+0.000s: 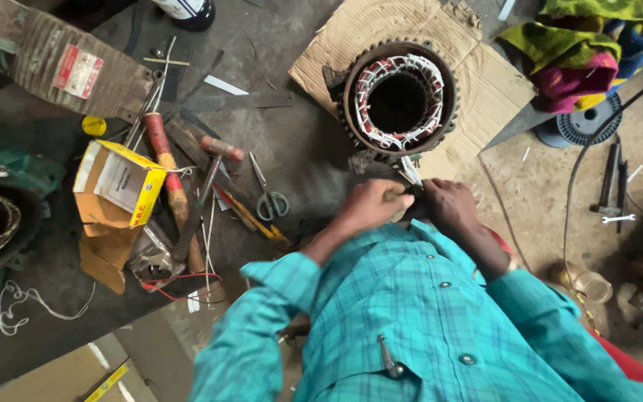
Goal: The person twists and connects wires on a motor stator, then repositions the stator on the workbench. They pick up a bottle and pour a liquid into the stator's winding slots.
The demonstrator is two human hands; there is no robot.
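Copper-wound and ringed in rusty iron, the motor stator (pixel 399 100) sits on a sheet of cardboard (pixel 485 82) on the floor, just beyond both hands; the left hand (pixel 370 205) is curled shut around a small pale piece that is too hidden to name, and the right hand (pixel 448 205) is closed beside it, fingers pinching at the same spot, though what it grips cannot be told; both hands meet just below the stator's near rim; to the left lie scissors (pixel 269 199), a hammer (pixel 206 186), 1 open yellow box (pixel 117 186) and a red-handled tool (pixel 165 167); a wire spool (pixel 582 123) rests at the right.
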